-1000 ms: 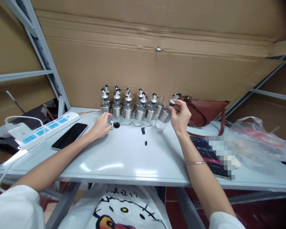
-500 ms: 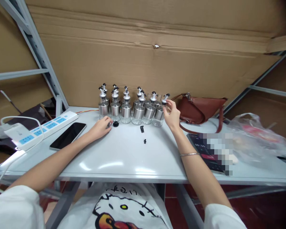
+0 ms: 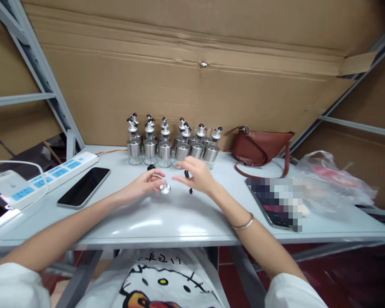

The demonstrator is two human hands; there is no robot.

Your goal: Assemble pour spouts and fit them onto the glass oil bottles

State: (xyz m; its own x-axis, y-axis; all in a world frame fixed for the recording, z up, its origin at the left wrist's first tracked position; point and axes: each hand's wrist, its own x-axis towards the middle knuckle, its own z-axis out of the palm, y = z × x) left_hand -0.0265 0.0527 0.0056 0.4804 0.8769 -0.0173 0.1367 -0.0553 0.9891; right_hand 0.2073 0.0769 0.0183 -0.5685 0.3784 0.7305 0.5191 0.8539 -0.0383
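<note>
My left hand (image 3: 145, 186) is closed on a small white-and-silver pourer top (image 3: 165, 187), just above the table's middle. To its right, my right hand (image 3: 197, 174) has thumb and fingers apart with nothing between them. Behind both hands stand several glass bottles with steel sleeves (image 3: 165, 150) and black-tipped pourers, in two rows. A black round piece (image 3: 151, 167) lies behind my left hand. Small black parts (image 3: 186, 174) are partly covered by my right hand, and a tiny black piece (image 3: 191, 191) lies beneath it.
A white power strip (image 3: 56, 173) and a dark-screened phone (image 3: 84, 187) lie at the left on the grey table (image 3: 141, 231). At the right are a brown bag (image 3: 263, 147), a partly blurred device (image 3: 277, 220) and a clear plastic bag (image 3: 336, 184). Cardboard stands behind.
My right hand has left the rightmost bottle and come down to the middle. My left hand has moved right and forward toward me, with the pourer top now showing in it. The view has shifted slightly.
</note>
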